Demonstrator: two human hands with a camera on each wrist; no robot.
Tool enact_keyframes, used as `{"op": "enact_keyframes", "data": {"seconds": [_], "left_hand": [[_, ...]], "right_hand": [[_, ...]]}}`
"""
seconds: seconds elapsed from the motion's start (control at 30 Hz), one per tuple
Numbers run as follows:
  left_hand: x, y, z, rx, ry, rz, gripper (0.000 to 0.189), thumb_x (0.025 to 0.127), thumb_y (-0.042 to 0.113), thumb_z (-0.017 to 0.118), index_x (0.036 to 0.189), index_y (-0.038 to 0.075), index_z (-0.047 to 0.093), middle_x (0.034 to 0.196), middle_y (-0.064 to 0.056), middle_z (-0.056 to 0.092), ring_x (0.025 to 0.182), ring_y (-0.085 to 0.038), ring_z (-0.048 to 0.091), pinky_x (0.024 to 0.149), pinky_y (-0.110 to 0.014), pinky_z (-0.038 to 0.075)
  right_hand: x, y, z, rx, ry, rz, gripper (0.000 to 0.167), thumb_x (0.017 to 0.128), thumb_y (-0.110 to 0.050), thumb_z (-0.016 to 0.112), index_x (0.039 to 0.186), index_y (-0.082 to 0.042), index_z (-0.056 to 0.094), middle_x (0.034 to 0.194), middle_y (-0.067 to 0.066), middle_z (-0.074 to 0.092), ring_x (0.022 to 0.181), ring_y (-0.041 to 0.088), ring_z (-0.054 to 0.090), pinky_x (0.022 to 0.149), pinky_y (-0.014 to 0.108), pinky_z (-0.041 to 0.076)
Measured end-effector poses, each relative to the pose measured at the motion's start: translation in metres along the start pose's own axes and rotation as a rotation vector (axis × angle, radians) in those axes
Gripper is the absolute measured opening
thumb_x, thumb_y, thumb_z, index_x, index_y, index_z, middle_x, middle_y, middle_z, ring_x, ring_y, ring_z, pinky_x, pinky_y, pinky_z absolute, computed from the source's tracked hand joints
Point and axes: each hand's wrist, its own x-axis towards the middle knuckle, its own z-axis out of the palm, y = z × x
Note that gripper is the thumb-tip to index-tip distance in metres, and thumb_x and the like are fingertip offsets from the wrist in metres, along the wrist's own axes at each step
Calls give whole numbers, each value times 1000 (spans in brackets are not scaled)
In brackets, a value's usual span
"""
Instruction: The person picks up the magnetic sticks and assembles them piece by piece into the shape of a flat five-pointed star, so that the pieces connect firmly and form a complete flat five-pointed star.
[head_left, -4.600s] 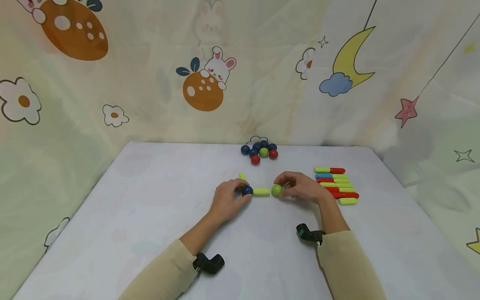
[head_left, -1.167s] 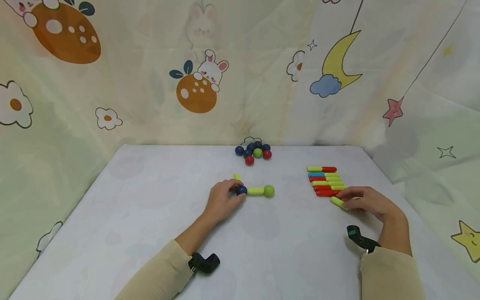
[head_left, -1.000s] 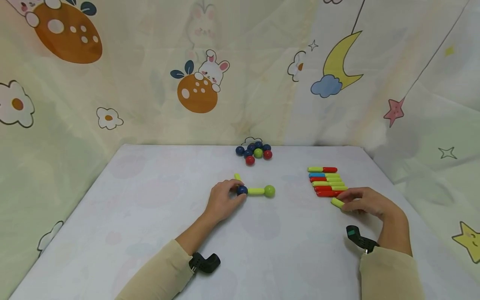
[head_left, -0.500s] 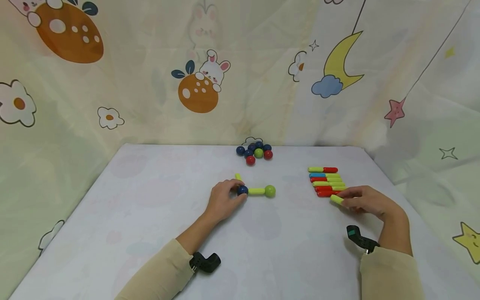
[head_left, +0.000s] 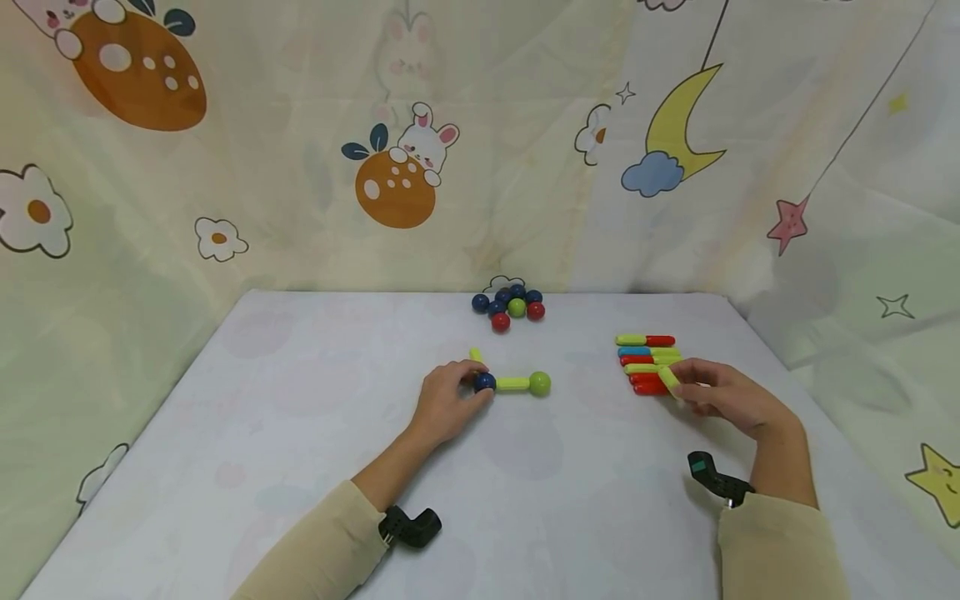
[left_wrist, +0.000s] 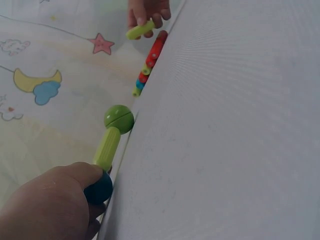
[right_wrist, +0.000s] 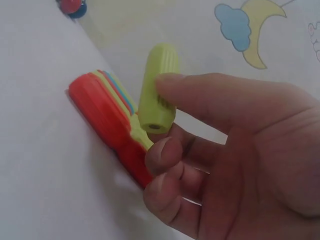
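Note:
My left hand (head_left: pixel 452 400) grips a dark blue ball (head_left: pixel 485 382) at the middle of the table. From that ball a yellow-green rod (head_left: pixel 513 383) runs right to a green ball (head_left: pixel 540 383), joined end to end. Another yellow-green rod (head_left: pixel 476 354) pokes out behind the left fingers, partly hidden. My right hand (head_left: pixel 731 398) pinches a short yellow-green rod (right_wrist: pixel 159 90) between thumb and fingers, lifted above the row of rods. The right wrist view shows a small dark hole in its end.
Red, yellow-green and blue rods (head_left: pixel 647 340) lie in a stacked row at the right, partly behind the right hand. Several blue, red and green balls (head_left: pixel 500 322) cluster at the table's back edge, before a printed cloth backdrop (head_left: pixel 525 208).
The right hand let go of the green ball, now joined to the rod, and moved right. It picked up the nearest yellow-green rod, lifting and tilting it. The left hand kept its grip.

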Motion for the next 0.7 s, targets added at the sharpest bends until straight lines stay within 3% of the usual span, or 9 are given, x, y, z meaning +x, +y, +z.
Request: {"op": "enact_keyframes", "data": {"seconds": [0.23, 0.7], "left_hand": [[0, -1, 2, 4, 2, 1, 32, 92, 25, 77, 122, 16, 72, 109, -5, 73, 102, -23, 61, 95, -44, 46], [0, 0, 2, -5, -1, 5, 31, 92, 24, 78, 121, 17, 72, 109, -5, 73, 103, -22, 61, 94, -43, 46]], "right_hand": [[5, -9, 8, 42, 9, -40, 59, 102, -37, 65, 146, -4, 43, 109, 13, 55, 91, 24, 56, 77, 29, 55], [21, -24, 28, 33, 132, -65, 58, 104, -40, 60, 144, -2, 43, 103, 14, 55, 85, 19, 56, 70, 27, 52]]}}
